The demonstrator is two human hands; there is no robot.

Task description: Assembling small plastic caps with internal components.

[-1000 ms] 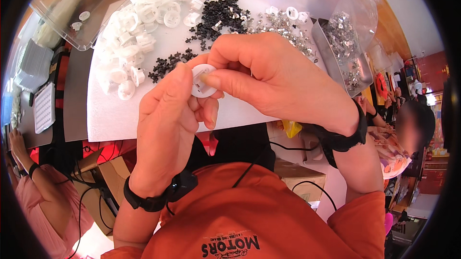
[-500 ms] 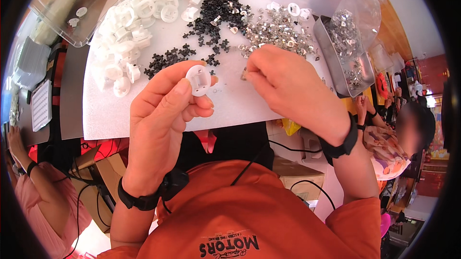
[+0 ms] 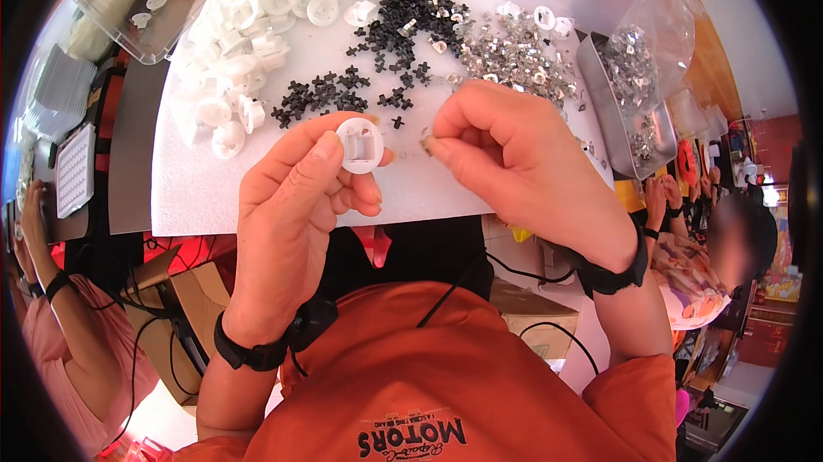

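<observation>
Between the thumb and fingers of my left hand (image 3: pixel 287 196) is a round white plastic part (image 3: pixel 350 160), its slotted face toward me. Off to its right, my right hand (image 3: pixel 531 162) pinches a small metal clip (image 3: pixel 427 144) between thumb and forefinger, mostly hidden by the fingertips. The two hands are a short gap apart above the white sheet (image 3: pixel 206 209). Beyond them lie a heap of white plastic parts (image 3: pixel 257 21), a pile of black cross-shaped pieces (image 3: pixel 411 12) with a smaller group (image 3: pixel 321 93) nearer, and a pile of metal clips (image 3: pixel 514 55).
A metal tray (image 3: pixel 630 141) holding a clear bag of clips stands right of the sheet. At the far left are a clear plastic bin (image 3: pixel 129 42) and a white ribbed tray (image 3: pixel 75 172). Other people sit at both sides; a cardboard box (image 3: pixel 544 325) is below.
My right hand has turned slightly and drawn the metal clip a little nearer the white part. The left hand tilts the part to face me more. The whole view has shifted slightly.
</observation>
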